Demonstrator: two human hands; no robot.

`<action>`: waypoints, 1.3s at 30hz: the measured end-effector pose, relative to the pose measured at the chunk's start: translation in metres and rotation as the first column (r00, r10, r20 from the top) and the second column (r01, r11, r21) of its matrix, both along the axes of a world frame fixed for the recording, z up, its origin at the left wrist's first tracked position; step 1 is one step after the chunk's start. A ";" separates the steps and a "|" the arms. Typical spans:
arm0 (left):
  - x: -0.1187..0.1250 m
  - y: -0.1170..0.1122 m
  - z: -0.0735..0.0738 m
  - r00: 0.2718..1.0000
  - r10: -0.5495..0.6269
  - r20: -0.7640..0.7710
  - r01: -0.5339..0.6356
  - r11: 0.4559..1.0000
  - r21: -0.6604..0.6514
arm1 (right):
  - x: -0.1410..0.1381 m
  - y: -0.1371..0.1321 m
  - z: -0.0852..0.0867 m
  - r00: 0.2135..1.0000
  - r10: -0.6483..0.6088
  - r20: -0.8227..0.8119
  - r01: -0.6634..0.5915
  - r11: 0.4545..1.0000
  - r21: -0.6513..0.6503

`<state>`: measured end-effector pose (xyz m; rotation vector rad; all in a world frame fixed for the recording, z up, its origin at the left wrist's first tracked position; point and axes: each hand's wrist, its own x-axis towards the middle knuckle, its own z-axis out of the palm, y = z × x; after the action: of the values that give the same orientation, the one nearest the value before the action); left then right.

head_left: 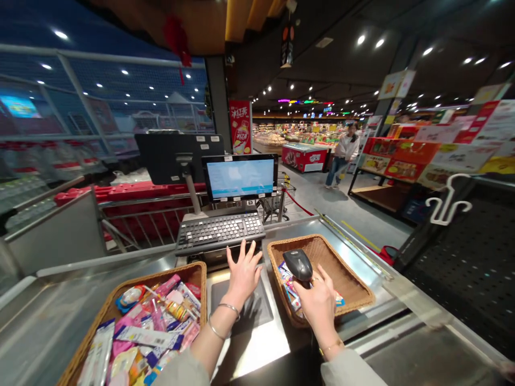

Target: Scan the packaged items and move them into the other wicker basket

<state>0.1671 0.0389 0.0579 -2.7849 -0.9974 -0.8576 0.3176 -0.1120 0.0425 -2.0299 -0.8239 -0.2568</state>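
Note:
My left hand (243, 273) hangs open with its fingers spread, holding nothing, just in front of a black cash-register keyboard (220, 233) and above a dark inset plate (237, 308) in the steel counter. My right hand (317, 305) grips a black handheld barcode scanner (298, 265) over a wicker basket (325, 252), which holds a few colourful packets (290, 287). To the left, a second wicker basket (161, 280) is heaped with several small snack packets (156, 327).
A lit checkout monitor (240, 178) and a dark rear screen stand behind the keyboard. Beyond the steel counter are a red-and-steel barrier, a person walking, a red freezer and store shelves. A black perforated panel with a white hook (444, 198) stands at right.

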 end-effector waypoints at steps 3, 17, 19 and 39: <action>-0.025 0.001 -0.001 0.998 0.058 -0.004 -0.058 0.998 -0.028 | -0.016 0.011 0.001 0.996 0.094 0.012 -0.094 0.995 -0.026; -0.131 -0.008 -0.016 0.957 0.287 -0.039 -0.290 0.952 -0.099 | -0.088 0.046 -0.008 0.928 0.372 -0.019 -0.372 0.925 -0.077; -0.142 -0.009 -0.018 0.951 0.306 -0.037 -0.308 0.945 -0.106 | -0.094 0.048 -0.008 0.919 0.393 -0.027 -0.394 0.915 -0.083; -0.287 0.004 -0.032 0.871 0.404 -0.278 -0.458 0.872 -0.169 | -0.145 0.069 -0.011 0.855 0.506 -0.112 -0.517 0.847 -0.125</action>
<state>-0.1195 0.0427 0.0258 -2.5709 -1.6766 -0.3602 0.1729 -0.0427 0.0317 -1.8568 -1.3336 0.1915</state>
